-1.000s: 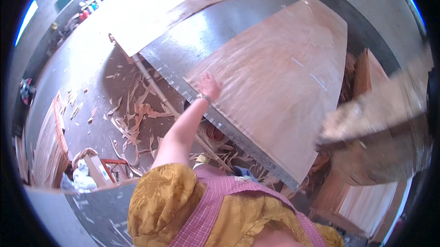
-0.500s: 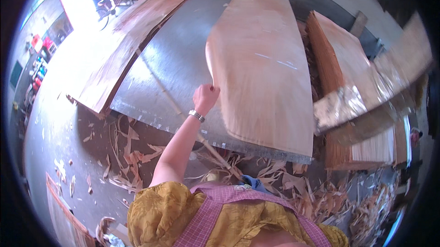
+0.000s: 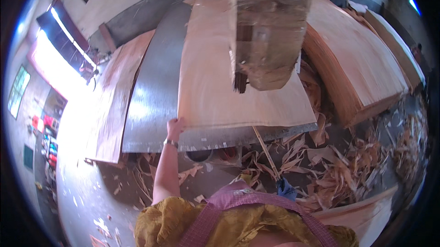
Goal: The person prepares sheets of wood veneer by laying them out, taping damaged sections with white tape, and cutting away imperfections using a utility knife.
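Observation:
A pale wood veneer sheet (image 3: 215, 105) lies flat on a grey metal-topped table (image 3: 151, 109). At its near left corner, my left hand (image 3: 175, 127) pinches the edge, with a bracelet on the wrist. My right hand is out of view. A blurred wooden beam wrapped in clear tape (image 3: 270, 40) hangs close in front of me and hides part of the sheet. From under the sheet's near edge a thin stick (image 3: 265, 149) slants down to a blue cloth (image 3: 286, 189) by my apron (image 3: 247, 196).
A tall veneer stack (image 3: 348, 63) stands right of the table, and another stack (image 3: 112, 105) lies to the left. Torn veneer scraps (image 3: 348, 169) litter the floor. Another sheet (image 3: 366, 215) lies at the lower right. Beyond the left stack is a bright doorway (image 3: 57, 63).
My left hand has slid along the sheet's left edge to its near corner. That edge, bowed up before, now lies flat. My view has turned, bringing the taped beam from the right to the middle.

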Available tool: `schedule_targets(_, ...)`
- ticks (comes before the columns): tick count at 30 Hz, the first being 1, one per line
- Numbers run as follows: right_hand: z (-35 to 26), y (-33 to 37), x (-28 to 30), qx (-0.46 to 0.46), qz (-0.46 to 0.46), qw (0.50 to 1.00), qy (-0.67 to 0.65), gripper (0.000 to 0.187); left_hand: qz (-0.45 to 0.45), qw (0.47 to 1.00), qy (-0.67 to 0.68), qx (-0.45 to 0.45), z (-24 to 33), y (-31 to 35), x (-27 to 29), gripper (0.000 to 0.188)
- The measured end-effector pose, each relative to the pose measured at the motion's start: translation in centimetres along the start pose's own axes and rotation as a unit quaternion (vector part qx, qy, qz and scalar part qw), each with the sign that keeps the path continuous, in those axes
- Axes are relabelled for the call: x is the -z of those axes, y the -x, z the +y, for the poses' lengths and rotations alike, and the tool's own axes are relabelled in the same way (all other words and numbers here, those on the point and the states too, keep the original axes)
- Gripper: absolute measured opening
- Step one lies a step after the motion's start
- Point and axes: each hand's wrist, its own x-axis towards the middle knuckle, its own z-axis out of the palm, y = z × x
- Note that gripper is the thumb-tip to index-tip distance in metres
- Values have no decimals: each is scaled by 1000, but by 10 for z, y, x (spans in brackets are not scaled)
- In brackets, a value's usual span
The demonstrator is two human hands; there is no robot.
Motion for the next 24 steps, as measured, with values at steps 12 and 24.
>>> schedule_targets(12,-124,-225,3,-17,25,982,-188,63,-141,975,13,169,-82,-15,-26,28)
schedule_targets(24,-95,-301,80,-142,-56,832,-533,22,-259,950,-7,176,-24,4,-111,28)
